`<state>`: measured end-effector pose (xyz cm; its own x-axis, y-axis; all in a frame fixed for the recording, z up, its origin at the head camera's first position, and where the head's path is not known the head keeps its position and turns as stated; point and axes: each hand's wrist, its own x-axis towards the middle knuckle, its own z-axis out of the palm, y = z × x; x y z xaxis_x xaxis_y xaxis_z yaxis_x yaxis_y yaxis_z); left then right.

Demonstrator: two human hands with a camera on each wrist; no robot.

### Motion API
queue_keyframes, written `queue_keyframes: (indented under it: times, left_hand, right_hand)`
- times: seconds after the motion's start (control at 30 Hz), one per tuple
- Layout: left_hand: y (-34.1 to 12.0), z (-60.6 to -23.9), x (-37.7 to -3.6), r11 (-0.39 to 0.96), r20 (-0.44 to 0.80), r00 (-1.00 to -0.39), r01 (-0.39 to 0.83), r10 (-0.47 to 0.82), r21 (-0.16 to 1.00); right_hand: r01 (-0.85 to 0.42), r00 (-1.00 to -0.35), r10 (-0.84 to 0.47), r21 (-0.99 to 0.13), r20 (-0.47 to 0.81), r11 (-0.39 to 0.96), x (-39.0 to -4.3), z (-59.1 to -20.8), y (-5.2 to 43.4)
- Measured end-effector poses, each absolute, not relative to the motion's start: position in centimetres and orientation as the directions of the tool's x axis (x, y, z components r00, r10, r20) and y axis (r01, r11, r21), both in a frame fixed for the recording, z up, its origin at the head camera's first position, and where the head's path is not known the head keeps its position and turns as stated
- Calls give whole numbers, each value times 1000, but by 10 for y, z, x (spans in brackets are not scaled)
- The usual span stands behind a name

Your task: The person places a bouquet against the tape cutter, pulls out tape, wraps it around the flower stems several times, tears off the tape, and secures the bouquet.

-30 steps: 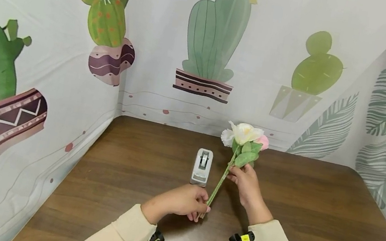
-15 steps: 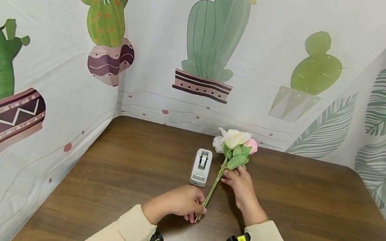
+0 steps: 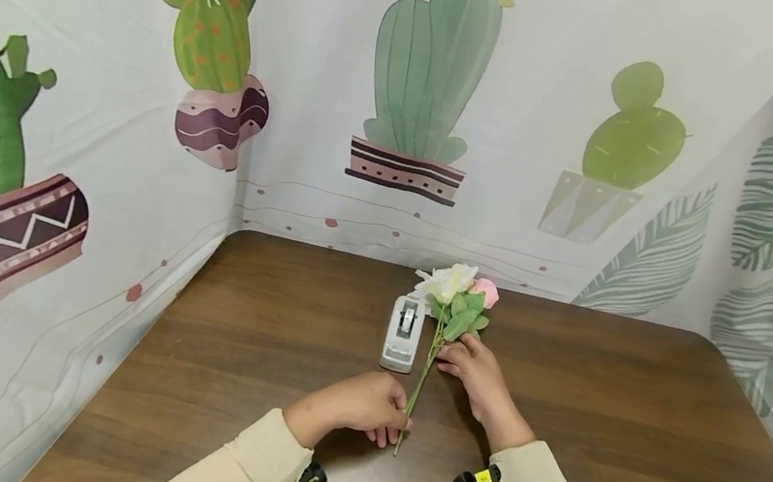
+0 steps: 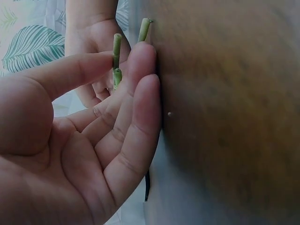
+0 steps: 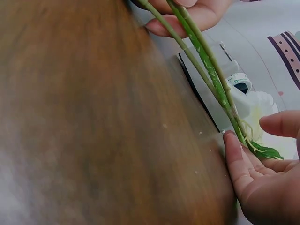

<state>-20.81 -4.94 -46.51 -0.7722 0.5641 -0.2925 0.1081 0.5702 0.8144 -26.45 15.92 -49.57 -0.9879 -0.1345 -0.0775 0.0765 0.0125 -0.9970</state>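
Where both hands meet: flower stems (image 3: 417, 393) slant above the wooden table (image 3: 629, 431)
Left hand (image 3: 360, 405): fingers pinch the cut ends
Right hand (image 3: 475, 373): fingers loosely curled round stems under the blooms (image 3: 451, 285); tape dispenser (image 3: 404, 332) just left

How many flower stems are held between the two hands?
3 stems: cut ends show at the left hand, running together up to the right hand. More may be hidden.

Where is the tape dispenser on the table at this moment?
In the head view, the tape dispenser stands near the middle of the table, just left of the flowers, beyond the left hand.
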Motion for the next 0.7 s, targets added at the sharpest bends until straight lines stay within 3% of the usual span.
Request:
queue_keyframes:
  times: [0.7]
  left_hand:
    - [-51, -466, -208, 552, -317, -776, 48, 546, 833]
  right_hand:
    - [102, -991, -89, -994, -99, -34, -265, -498, 156]
